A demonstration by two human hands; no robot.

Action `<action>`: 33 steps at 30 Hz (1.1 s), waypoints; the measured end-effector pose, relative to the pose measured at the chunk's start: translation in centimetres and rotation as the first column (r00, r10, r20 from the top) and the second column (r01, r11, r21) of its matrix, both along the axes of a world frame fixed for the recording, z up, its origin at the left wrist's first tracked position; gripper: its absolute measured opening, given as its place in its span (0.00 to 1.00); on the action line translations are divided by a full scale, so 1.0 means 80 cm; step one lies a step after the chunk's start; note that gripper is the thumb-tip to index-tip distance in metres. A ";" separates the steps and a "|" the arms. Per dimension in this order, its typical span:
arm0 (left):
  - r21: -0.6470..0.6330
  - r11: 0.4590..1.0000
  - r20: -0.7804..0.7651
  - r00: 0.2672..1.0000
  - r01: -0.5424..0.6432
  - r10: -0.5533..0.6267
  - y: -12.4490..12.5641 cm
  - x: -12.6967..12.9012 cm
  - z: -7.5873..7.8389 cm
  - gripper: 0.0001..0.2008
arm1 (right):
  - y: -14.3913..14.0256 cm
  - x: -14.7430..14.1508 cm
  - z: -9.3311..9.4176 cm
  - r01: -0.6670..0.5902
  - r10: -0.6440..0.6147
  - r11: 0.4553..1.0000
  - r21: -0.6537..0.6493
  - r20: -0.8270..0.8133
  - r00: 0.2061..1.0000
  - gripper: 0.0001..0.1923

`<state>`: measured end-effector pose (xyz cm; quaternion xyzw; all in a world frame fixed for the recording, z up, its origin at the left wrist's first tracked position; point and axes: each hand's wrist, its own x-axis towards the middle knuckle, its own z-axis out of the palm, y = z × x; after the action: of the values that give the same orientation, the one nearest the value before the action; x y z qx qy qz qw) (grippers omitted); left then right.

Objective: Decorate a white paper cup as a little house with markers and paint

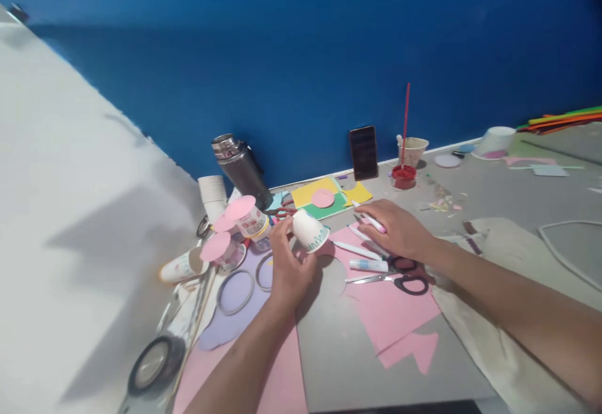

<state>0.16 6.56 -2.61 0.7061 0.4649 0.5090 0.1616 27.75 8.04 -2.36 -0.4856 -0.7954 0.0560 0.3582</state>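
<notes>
The grey surface [338,364] carries pink paper [390,313] just beneath your right hand [399,232], whose grip pinches a pink marker [371,218], tip free for drawing. Your left hand [289,270] closes its grip on a tilted paper cup [309,231], side turned toward the marker.

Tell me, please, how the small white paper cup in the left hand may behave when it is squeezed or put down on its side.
The paper cup looks thin-walled, so it is probably very light and may dent under a firm squeeze from the left hand. It is round and tapered, so laid on its side on the table it would likely roll in a curve. Its surface looks matte, so probably not slippery.
</notes>
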 end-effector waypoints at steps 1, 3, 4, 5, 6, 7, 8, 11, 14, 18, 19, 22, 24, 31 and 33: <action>-0.056 0.998 0.061 0.998 0.032 -0.029 -0.001 0.000 0.001 0.36 | 0.000 0.000 0.000 -0.002 0.002 1.000 0.003 -0.003 1.000 0.17; -0.153 0.983 0.162 0.984 0.099 -0.073 -0.004 0.001 0.003 0.37 | 0.000 0.001 -0.001 0.007 -0.007 1.000 0.013 -0.005 1.000 0.18; -0.171 0.980 0.174 0.982 0.105 -0.075 -0.005 0.002 0.004 0.37 | 0.000 0.001 -0.001 0.012 -0.012 1.000 0.020 -0.001 1.000 0.18; -0.167 0.982 0.158 0.985 0.090 -0.064 -0.005 0.002 0.005 0.36 | 0.000 0.001 -0.002 0.014 -0.015 1.000 0.025 0.004 1.000 0.18; -0.146 0.987 0.124 0.991 0.062 -0.044 -0.006 0.001 0.005 0.37 | 0.000 0.001 -0.002 0.014 -0.014 0.999 0.029 0.010 1.000 0.18; -0.109 0.994 0.076 0.997 0.028 -0.020 -0.005 0.001 0.005 0.37 | 0.000 0.001 -0.003 0.011 -0.012 0.999 0.030 0.016 1.000 0.18; -0.064 0.998 0.024 1.000 -0.001 0.003 -0.005 0.000 0.005 0.37 | 0.000 0.001 -0.003 0.010 -0.010 1.000 0.028 0.020 1.000 0.18; 0.069 0.997 -0.119 0.992 -0.039 0.047 -0.001 -0.004 0.002 0.36 | -0.001 0.000 -0.003 0.007 -0.007 1.000 0.017 0.030 1.000 0.22; 0.138 0.989 -0.226 0.971 -0.046 0.077 0.003 -0.008 -0.002 0.34 | -0.002 0.000 -0.003 -0.008 0.007 1.000 0.020 0.032 0.999 0.24; 0.158 0.985 -0.242 0.964 -0.074 0.111 0.005 -0.009 -0.002 0.36 | 0.000 0.002 -0.004 0.005 -0.006 1.000 0.013 0.040 0.999 0.21; 0.163 0.984 -0.236 0.965 -0.077 0.115 0.005 -0.009 -0.002 0.37 | 0.001 0.002 -0.005 0.015 -0.015 1.000 0.004 0.043 0.999 0.22; 0.154 0.985 -0.212 0.972 -0.073 0.105 0.005 -0.008 -0.001 0.38 | 0.002 0.002 -0.007 0.034 -0.032 0.999 -0.033 0.048 0.998 0.21; 0.125 0.990 -0.191 0.977 -0.068 0.091 0.004 -0.008 -0.001 0.38 | 0.002 0.001 -0.006 0.032 -0.030 0.998 -0.049 0.051 0.998 0.20; 0.006 0.994 -0.071 0.992 -0.108 0.108 0.001 -0.005 0.001 0.37 | -0.001 -0.001 0.006 0.109 -0.107 0.979 -0.174 0.019 0.994 0.14; -0.108 0.993 0.047 0.998 -0.041 0.046 -0.002 -0.002 0.005 0.37 | -0.002 -0.002 0.005 0.140 -0.140 0.972 -0.191 0.012 0.990 0.16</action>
<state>-0.03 6.40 -2.24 0.6733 0.5027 0.5042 0.1994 27.58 7.88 -1.92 -0.5726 -0.7499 0.1072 0.3136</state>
